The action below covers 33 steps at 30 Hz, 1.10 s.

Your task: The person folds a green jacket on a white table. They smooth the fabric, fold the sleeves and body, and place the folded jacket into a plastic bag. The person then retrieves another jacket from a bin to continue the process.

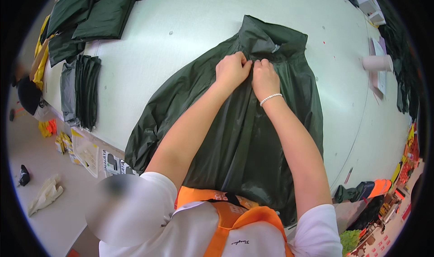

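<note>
A dark green rain jacket (226, 135) lies front side up on the white table, its collar (275, 35) pointing away from me. Just below the collar, my left hand (232, 70) pinches the front edge of the jacket with bent fingers. Close beside it, my right hand (266, 78), with a pale beaded bracelet at the wrist, grips the same front opening from the other side. The fingertips of both hands nearly meet, and they hide whatever fastener is there. One sleeve (153, 116) spreads out to the left, and the hem reaches my orange apron (226, 202).
Folded dark green garments (106, 15) lie at the far left of the table (181, 12), with a folded stack (83, 92) nearer. A white cup (377, 63) lies on its side at the right. A pen (348, 175) rests near the right edge. Another person (29, 94) is at the left.
</note>
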Available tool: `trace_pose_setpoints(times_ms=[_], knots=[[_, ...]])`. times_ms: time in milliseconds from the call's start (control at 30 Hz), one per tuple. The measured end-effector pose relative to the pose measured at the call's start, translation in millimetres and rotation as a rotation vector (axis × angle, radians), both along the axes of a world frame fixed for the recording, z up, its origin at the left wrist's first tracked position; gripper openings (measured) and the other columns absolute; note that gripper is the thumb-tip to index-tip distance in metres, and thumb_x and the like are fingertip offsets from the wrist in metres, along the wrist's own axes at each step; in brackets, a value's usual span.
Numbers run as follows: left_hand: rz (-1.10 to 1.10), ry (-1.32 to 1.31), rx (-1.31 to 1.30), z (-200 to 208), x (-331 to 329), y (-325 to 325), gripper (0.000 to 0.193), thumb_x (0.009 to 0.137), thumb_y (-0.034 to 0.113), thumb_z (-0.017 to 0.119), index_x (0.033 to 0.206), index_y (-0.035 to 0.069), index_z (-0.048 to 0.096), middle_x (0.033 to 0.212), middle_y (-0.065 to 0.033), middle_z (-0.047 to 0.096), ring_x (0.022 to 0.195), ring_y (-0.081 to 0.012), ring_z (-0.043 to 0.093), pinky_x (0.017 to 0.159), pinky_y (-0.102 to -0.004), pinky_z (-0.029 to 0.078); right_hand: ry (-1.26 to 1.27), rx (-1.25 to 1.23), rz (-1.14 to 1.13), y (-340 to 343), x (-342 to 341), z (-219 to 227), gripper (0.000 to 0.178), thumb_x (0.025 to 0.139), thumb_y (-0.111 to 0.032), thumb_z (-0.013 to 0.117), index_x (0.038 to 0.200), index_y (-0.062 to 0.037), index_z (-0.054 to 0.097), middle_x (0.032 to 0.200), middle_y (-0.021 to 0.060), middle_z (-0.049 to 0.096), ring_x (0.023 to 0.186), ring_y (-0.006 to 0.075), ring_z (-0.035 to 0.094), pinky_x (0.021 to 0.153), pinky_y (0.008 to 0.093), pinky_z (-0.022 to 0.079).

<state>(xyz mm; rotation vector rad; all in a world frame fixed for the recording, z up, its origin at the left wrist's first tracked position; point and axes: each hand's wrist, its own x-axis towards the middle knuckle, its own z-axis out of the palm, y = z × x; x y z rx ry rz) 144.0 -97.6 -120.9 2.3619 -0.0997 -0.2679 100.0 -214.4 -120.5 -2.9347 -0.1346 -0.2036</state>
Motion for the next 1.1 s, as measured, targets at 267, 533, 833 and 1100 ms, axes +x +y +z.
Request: trace_pose_setpoints(times_ms=[267, 533, 833, 1100], knots=[[-0.208, 0.15, 0.249, 11, -152, 44, 0.036, 0.076, 0.039, 0.065, 0.065, 0.004, 0.063, 0.064, -0.0136, 0.063, 0.064, -0.0312, 0.064, 0.059, -0.0416, 0.05, 0.259, 0.849, -0.472, 39, -158, 4, 0.035, 0.085, -0.009, 0.059, 0.118, 0.0019, 0.052, 0.09, 0.0177, 0.063, 0.076, 0.0293, 0.062, 0.07, 0.0354, 0.05], [-0.355, 0.682, -0.506, 9, -138, 66, 0.023, 0.093, 0.02, 0.051, 0.081, 0.002, 0.059, 0.065, -0.003, 0.059, 0.056, -0.0093, 0.055, 0.052, -0.0221, 0.044, -0.048, 0.97, -0.555, 58, -192, 12, 0.015, 0.083, -0.005, 0.065, 0.095, 0.0043, 0.066, 0.079, 0.008, 0.064, 0.064, 0.0116, 0.057, 0.059, 0.0237, 0.046], [-0.227, 0.645, -0.799, 12, -155, 68, 0.022, 0.092, 0.018, 0.052, 0.075, 0.005, 0.054, 0.065, -0.0008, 0.056, 0.055, -0.0074, 0.051, 0.05, -0.0221, 0.042, -0.065, 1.043, -0.489, 75, -191, 40, 0.017, 0.075, -0.006, 0.071, 0.088, 0.0031, 0.065, 0.076, 0.0112, 0.064, 0.06, 0.0165, 0.061, 0.057, 0.0263, 0.049], [-0.138, 0.133, -0.525, 35, -199, 83, 0.025, 0.091, 0.021, 0.054, 0.104, 0.001, 0.048, 0.084, -0.0169, 0.065, 0.079, -0.0312, 0.064, 0.071, -0.0377, 0.05, 0.034, 1.041, -0.567, 66, -191, 9, 0.014, 0.079, -0.007, 0.068, 0.087, 0.0027, 0.064, 0.071, 0.0061, 0.064, 0.06, 0.0096, 0.055, 0.06, 0.0243, 0.047]])
